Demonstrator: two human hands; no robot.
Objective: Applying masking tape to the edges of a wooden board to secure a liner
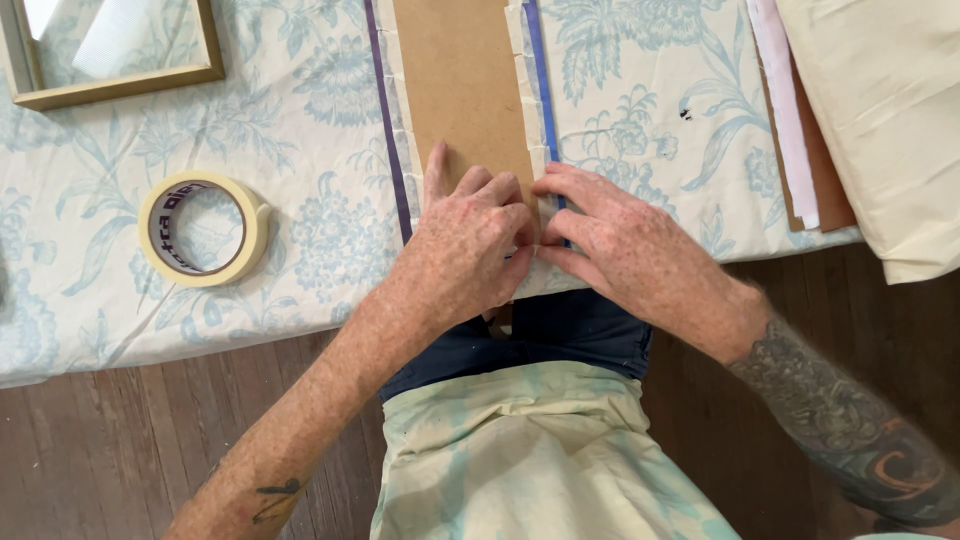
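A brown backing board (465, 85) lies on a floral cloth-covered table (300, 120), with strips of pale masking tape (520, 70) along both long edges over a purple-blue border. My left hand (465, 250) lies flat on the board's near end, fingers curled toward its right edge. My right hand (615, 245) meets it there, fingertips pressing a piece of tape at the board's near right corner. Both hands touch each other at that corner.
A roll of masking tape (205, 230) lies on the cloth to the left. A gold picture frame (115, 85) sits at the far left corner. Stacked cream, pink and brown sheets (850, 120) lie at the right. Wooden floor (120, 440) shows below the table edge.
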